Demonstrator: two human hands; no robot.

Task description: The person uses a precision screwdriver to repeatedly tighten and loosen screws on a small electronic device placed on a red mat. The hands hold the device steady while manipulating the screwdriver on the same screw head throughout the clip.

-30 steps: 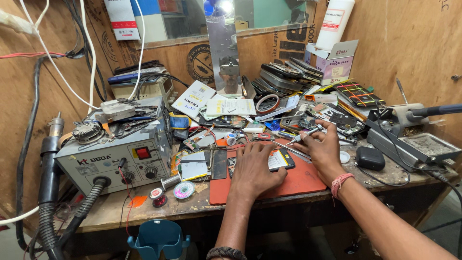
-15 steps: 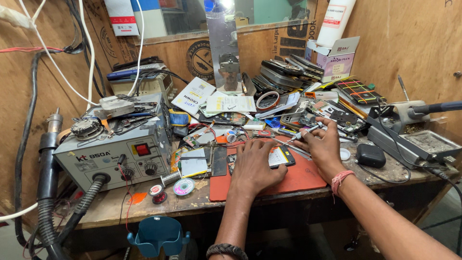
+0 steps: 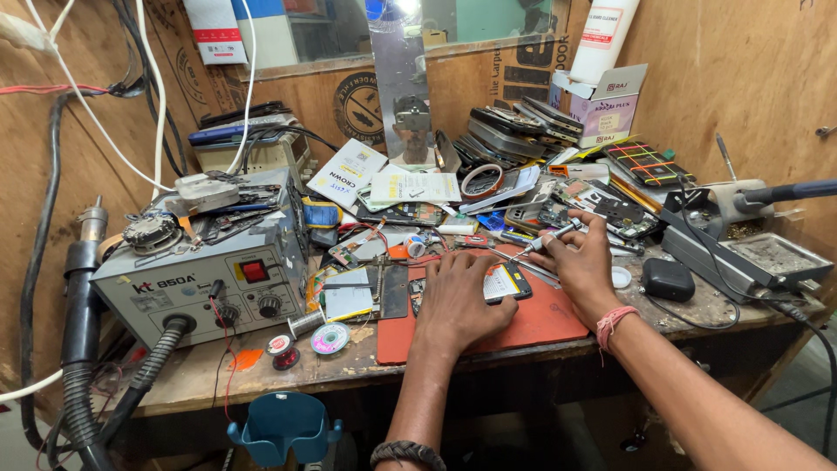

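Clearly the work centres on the red mat (image 3: pixel 523 324) at the front of the desk (image 3: pixel 200 375), so places are given from that mat. The left hand (image 3: pixel 455 301) lies flat on the mat's upper middle, fingers spread and closed on nothing, pressing down on a small opened phone (image 3: pixel 506 281) whose yellow-edged end shows just right of the fingers. The right hand (image 3: pixel 582 262) sits over the mat's upper right corner, its grip closed around a slim screwdriver (image 3: pixel 547 240) with the tip angled down and left toward the phone. To do this step well, I judge the flat hand should keep even pressure so the phone does not slide on the mat, while the tool hand rests its heel on the mat for a steady tip and meets the work squarely. Loose parts and boards (image 3: pixel 410 214) crowd the desk behind the mat, so any freed screw is best set on the mat itself. Left of the mat stands a grey rework station (image 3: pixel 200 279), with solder wick spools (image 3: pixel 330 337) just beside the mat's left edge.
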